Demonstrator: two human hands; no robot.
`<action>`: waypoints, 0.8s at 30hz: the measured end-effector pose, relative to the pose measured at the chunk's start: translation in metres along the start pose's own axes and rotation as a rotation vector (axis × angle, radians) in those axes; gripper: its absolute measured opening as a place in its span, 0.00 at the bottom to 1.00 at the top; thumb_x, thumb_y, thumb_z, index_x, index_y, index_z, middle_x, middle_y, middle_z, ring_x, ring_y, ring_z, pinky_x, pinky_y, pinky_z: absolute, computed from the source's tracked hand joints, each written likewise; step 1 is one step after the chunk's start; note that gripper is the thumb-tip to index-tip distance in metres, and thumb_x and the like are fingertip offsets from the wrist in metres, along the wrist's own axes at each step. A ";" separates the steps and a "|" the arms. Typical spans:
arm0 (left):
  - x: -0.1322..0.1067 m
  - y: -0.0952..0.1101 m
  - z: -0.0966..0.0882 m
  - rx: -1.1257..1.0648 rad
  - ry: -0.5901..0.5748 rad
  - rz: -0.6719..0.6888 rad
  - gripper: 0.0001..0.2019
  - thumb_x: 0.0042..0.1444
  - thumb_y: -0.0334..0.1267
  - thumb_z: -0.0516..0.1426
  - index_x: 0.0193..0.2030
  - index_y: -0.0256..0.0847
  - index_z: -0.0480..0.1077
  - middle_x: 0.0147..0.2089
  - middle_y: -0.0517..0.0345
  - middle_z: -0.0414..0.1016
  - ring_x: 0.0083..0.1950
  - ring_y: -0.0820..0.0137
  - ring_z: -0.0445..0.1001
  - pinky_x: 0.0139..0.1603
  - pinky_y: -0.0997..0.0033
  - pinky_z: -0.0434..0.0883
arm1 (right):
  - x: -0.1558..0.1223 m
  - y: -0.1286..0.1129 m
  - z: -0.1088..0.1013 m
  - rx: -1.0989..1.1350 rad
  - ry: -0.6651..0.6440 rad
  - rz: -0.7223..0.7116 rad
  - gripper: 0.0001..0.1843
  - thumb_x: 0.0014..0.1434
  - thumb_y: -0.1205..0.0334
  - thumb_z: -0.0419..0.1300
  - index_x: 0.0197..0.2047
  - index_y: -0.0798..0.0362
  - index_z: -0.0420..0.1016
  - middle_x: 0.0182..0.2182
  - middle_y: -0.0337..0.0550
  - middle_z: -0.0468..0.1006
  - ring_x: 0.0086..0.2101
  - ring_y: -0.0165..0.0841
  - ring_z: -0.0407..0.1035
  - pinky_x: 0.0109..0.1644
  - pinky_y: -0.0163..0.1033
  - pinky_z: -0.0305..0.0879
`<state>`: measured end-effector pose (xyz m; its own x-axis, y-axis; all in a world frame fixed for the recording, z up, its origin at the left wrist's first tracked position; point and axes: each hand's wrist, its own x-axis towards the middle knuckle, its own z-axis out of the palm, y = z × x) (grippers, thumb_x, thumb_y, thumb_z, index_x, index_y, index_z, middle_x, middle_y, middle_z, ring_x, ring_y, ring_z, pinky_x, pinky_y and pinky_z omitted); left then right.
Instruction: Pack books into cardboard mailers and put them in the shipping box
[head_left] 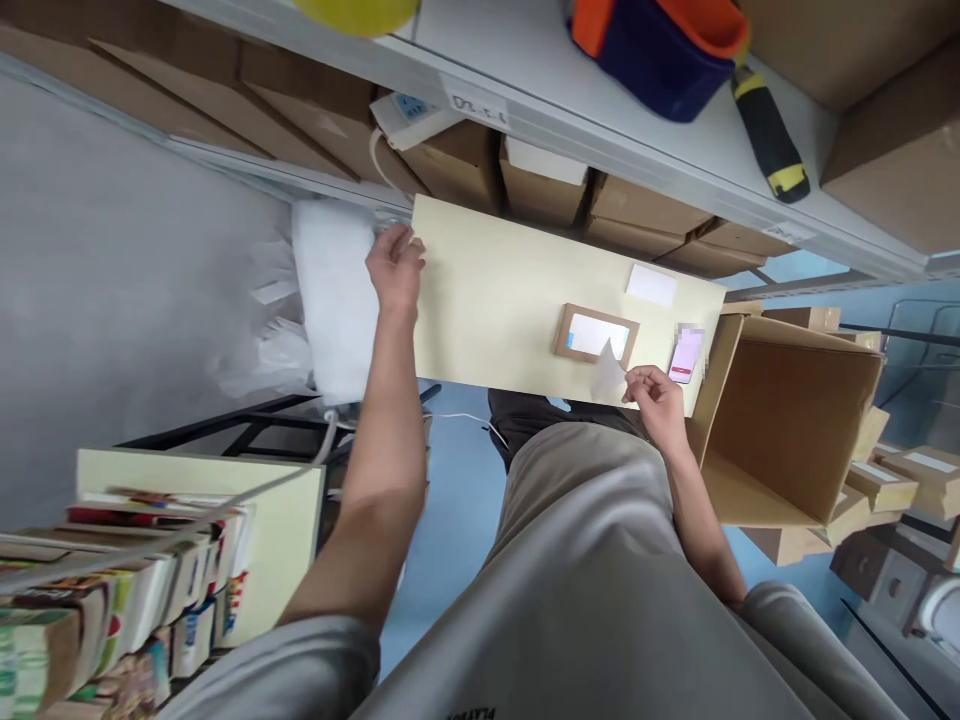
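Two bare forearms extend from a person's grey T-shirt (592, 580) over a long pale yellow tabletop (495, 300). Near the body, the bare right hand (654, 400) pinches a thin translucent white sheet (608, 375) between thumb and fingers, and the sheet's tip overlaps a small flat brown cardboard box (562, 336) lying on the tabletop. That box bears a white label (592, 332) with blue marks (what it contains cannot be told). The bare left hand (395, 268) is at the tabletop's left end, fingers bent, beside a thick white roll of packing material (336, 300); whether it grips anything cannot be told.

Just beside the tabletop's right end stands a large open brown cardboard carton (795, 420), its inner walls showing, near a lit smartphone (683, 358). Farther out, a white rectangular slip (651, 285) lies flat. Beyond, brown cardboard boxes (544, 195) line up beneath a grey metal shelf (525, 100), their contents hidden.
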<state>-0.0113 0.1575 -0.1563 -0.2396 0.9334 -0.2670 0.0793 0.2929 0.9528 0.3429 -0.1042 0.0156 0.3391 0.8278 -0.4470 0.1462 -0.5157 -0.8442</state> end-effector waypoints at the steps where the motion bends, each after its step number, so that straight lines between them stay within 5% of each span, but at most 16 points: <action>1: -0.025 0.006 0.018 -0.043 0.047 -0.047 0.25 0.55 0.52 0.74 0.47 0.37 0.71 0.54 0.52 0.85 0.53 0.68 0.79 0.54 0.64 0.73 | 0.001 0.005 -0.009 -0.036 -0.001 -0.042 0.15 0.65 0.45 0.68 0.38 0.47 0.80 0.28 0.36 0.78 0.31 0.35 0.75 0.42 0.44 0.78; 4: -0.116 0.026 0.077 -0.130 -0.160 -0.062 0.27 0.51 0.56 0.76 0.50 0.42 0.77 0.55 0.49 0.87 0.51 0.65 0.85 0.53 0.65 0.79 | 0.006 0.019 -0.035 -0.070 -0.080 -0.165 0.14 0.67 0.47 0.67 0.37 0.47 0.81 0.36 0.41 0.81 0.40 0.37 0.77 0.52 0.46 0.77; 7: -0.207 0.042 0.129 -0.163 -0.400 -0.166 0.27 0.52 0.62 0.75 0.44 0.41 0.80 0.45 0.49 0.88 0.42 0.64 0.86 0.45 0.63 0.82 | 0.009 0.030 -0.058 -0.030 -0.170 -0.230 0.12 0.71 0.48 0.66 0.40 0.47 0.81 0.40 0.42 0.82 0.45 0.39 0.79 0.57 0.48 0.77; 11: -0.288 0.056 0.175 -0.201 -0.560 -0.341 0.30 0.52 0.68 0.74 0.40 0.42 0.76 0.42 0.51 0.86 0.41 0.64 0.87 0.49 0.59 0.86 | 0.010 0.040 -0.079 -0.073 -0.116 -0.384 0.09 0.74 0.53 0.63 0.42 0.47 0.81 0.40 0.43 0.81 0.43 0.39 0.77 0.53 0.47 0.76; 15: -0.319 0.067 0.195 -0.297 -0.536 -0.428 0.31 0.51 0.67 0.75 0.42 0.44 0.72 0.45 0.55 0.84 0.48 0.65 0.87 0.58 0.58 0.85 | 0.007 0.048 -0.088 -0.208 -0.027 -0.573 0.08 0.75 0.59 0.61 0.42 0.47 0.81 0.38 0.44 0.80 0.41 0.40 0.76 0.49 0.47 0.74; 24: -0.328 0.072 0.203 -0.264 -0.481 -0.354 0.23 0.50 0.56 0.71 0.41 0.47 0.67 0.41 0.59 0.80 0.44 0.66 0.82 0.42 0.69 0.80 | 0.001 0.071 -0.086 -0.468 -0.121 -0.638 0.10 0.77 0.61 0.62 0.46 0.47 0.86 0.39 0.46 0.82 0.41 0.40 0.75 0.51 0.46 0.72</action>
<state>0.2700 -0.0855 -0.0297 0.2570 0.7963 -0.5476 -0.1800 0.5961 0.7824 0.4333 -0.1593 -0.0194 -0.0402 0.9988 0.0285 0.6618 0.0480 -0.7481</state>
